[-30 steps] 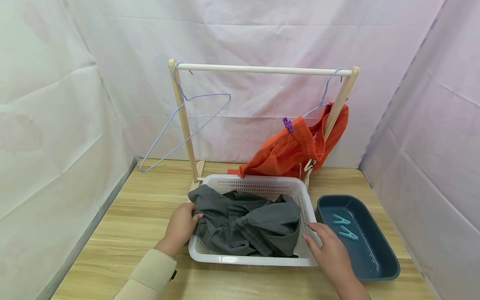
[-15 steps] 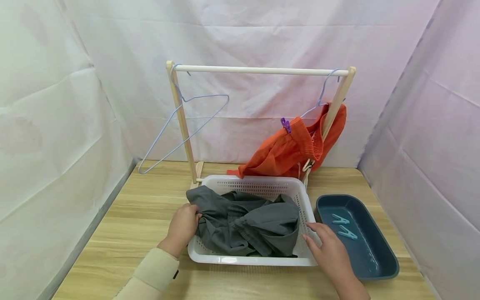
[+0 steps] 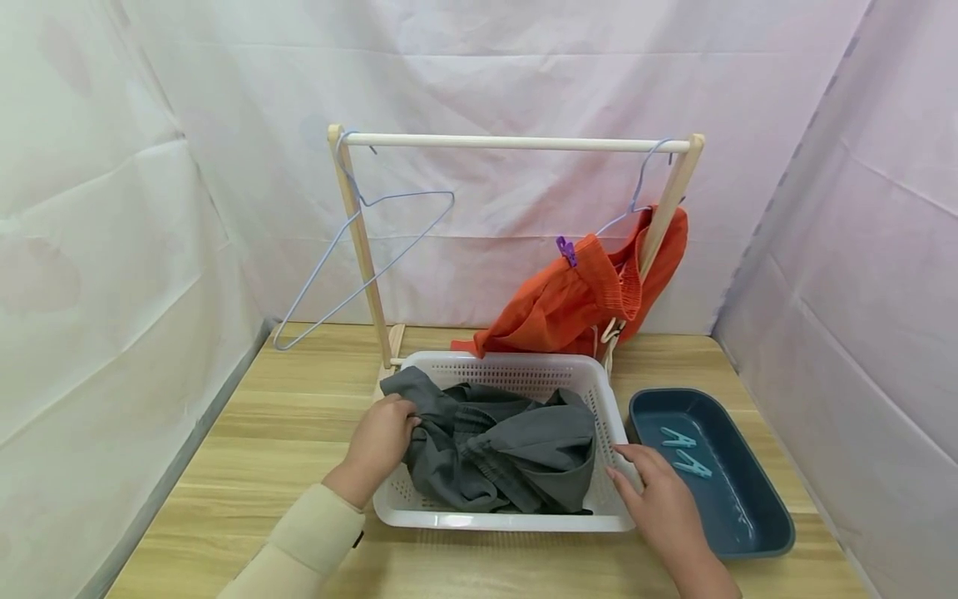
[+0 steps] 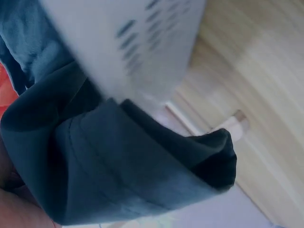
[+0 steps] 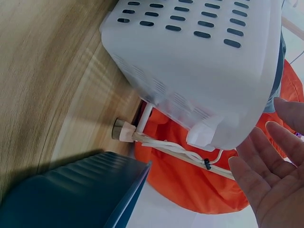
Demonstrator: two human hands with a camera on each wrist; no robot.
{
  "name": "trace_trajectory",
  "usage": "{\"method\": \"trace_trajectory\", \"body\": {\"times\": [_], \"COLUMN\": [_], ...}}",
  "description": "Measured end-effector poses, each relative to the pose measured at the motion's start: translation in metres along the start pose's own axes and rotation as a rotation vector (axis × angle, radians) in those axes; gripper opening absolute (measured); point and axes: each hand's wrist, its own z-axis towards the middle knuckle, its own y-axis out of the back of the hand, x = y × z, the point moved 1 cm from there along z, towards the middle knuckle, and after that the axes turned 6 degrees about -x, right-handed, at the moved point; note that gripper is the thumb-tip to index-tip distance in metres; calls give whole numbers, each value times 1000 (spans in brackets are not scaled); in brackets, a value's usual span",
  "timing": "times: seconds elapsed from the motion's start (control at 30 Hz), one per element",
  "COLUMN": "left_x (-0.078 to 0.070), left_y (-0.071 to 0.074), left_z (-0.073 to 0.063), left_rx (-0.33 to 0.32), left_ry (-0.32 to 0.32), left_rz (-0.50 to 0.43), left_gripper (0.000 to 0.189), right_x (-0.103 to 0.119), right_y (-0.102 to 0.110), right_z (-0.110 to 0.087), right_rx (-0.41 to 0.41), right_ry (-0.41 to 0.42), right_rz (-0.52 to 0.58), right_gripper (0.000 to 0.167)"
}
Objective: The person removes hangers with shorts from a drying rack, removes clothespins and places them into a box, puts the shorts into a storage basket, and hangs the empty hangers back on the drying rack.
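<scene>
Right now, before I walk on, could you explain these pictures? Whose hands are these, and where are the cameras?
There is no machine here: these are a person's own bare hands. The wide picture comes from a camera worn on the head, looking forward and down; the two close ones come from cameras on the wrists. On the wooden table stand a white basket holding a grey garment, a dark blue tray with two light blue clips, and a rack. From its rod hang a bare hanger and a second hanger with an orange garment, which has a purple clip. The left hand grips the grey garment. The right hand is open at the basket's right rim; whether it touches is unclear.
</scene>
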Motion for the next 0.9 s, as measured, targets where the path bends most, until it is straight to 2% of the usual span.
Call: {"method": "trace_trajectory", "body": {"times": [0.47,0.73,0.9], "left_x": [-32,-44,-53], "left_y": [-1,-10,-11], "left_z": [12,16,16], "left_rx": [0,3,22], "left_ry": [-165,-290,-378], "left_rz": [-15,-54,-19], "left_gripper": [4,10,12], "right_x": [-9,-5,3], "right_y": [3,5,12], "right_z": [-1,7,18], "right_rx": [2,-10,51], "right_ry": [-16,54,95], "right_rz": [0,-4,-28], "right_gripper": [36,36,40]}}
